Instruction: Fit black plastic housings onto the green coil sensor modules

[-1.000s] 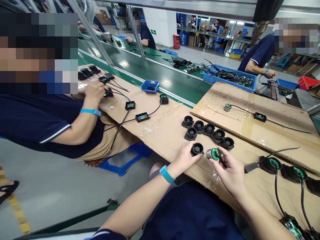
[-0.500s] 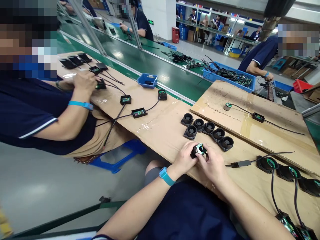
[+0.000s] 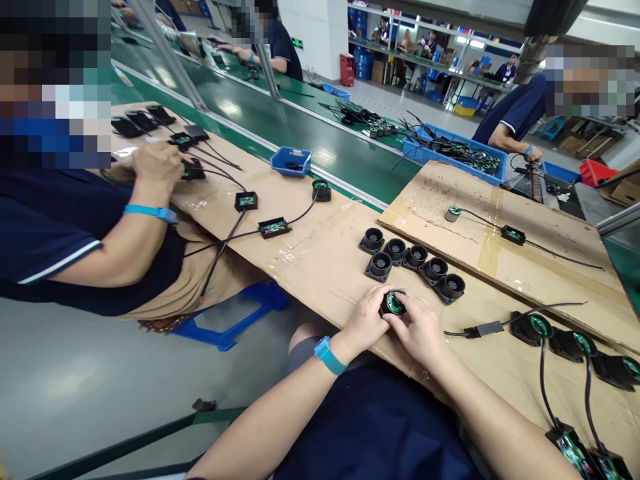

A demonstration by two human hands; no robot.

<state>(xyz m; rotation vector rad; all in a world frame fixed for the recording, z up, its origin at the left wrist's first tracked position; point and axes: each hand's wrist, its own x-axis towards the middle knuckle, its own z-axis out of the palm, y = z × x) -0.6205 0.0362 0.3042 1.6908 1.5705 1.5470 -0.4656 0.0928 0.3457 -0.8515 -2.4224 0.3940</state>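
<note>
Between my two hands, over the front edge of the cardboard-covered bench, is a round black housing (image 3: 393, 303) with a green ring-shaped circuit board in its mouth. My left hand (image 3: 369, 315) grips the housing from the left, fingers curled around it. From the right, the thumb and fingers of my right hand (image 3: 419, 325) press on its rim and the board. A black cable with a small dark box (image 3: 483, 330) runs out from beside my right hand. Just beyond my hands sit several empty black housings (image 3: 436, 269), open ends up.
To the right lie black housings with green boards (image 3: 539, 327), cabled to open circuit boxes (image 3: 573, 450). A raised cardboard sheet (image 3: 480, 227) carries one wired unit. A co-worker's hand (image 3: 159, 170) works at left. Blue bins (image 3: 291, 162) stand near the green conveyor (image 3: 330, 160).
The ring board, earlier tilted with its pale side and coloured wires showing, now sits flat inside the housing, green face up. My right fingers have shifted onto it. The view has moved slightly.
</note>
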